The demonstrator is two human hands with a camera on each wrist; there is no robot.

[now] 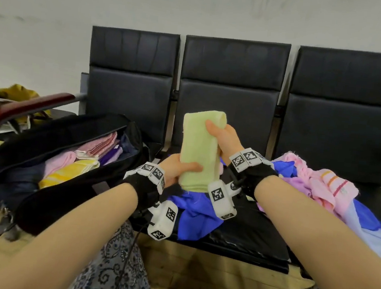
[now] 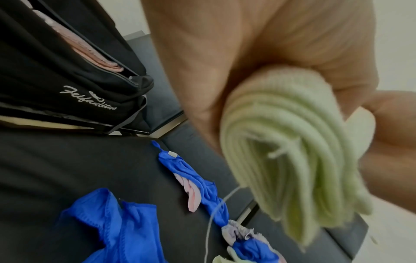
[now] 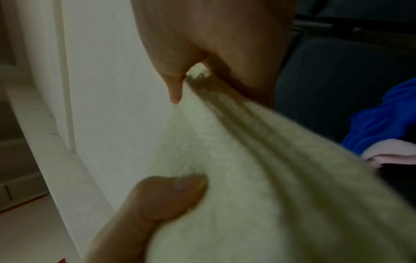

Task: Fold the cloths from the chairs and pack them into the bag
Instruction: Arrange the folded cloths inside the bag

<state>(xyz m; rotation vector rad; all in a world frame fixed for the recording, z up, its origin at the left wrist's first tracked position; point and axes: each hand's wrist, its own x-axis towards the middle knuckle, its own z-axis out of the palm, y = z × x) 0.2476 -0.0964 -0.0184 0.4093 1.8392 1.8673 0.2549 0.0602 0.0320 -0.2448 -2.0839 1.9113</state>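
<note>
**Item: folded green cloth, held above middle seat**

Setting: pale wall behind a row of three dark padded chairs [image 1: 231,78], wooden floor below.

1. Green cloth [image 1: 199,150]: folded into a long narrow bundle, held upright above the middle seat, clear of it. Layered fold ends showed in the left wrist view [image 2: 290,160], with a loose thread hanging.
2. Left hand [image 1: 177,170]: clasped the lower end of the green cloth, thumb across its front.
3. Right hand [image 1: 223,136]: clasped the upper part at 1 o'clock from the left hand, thumb pressed on the front face, fingers behind.
4. Bag [image 1: 48,167]: black, unzipped and lying open on the left seat, at 9 o'clock from the hands. Folded pink, yellow and purple cloths [image 1: 82,159] were packed inside.
5. Blue cloth [image 1: 198,215]: unfolded, crumpled on the middle seat at 6 o'clock beneath the bundle.
6. Pink cloths [image 1: 326,184]: unfolded heap at 3 o'clock, lying across the middle and right seats, mixed with pale blue and lilac fabric.
</note>
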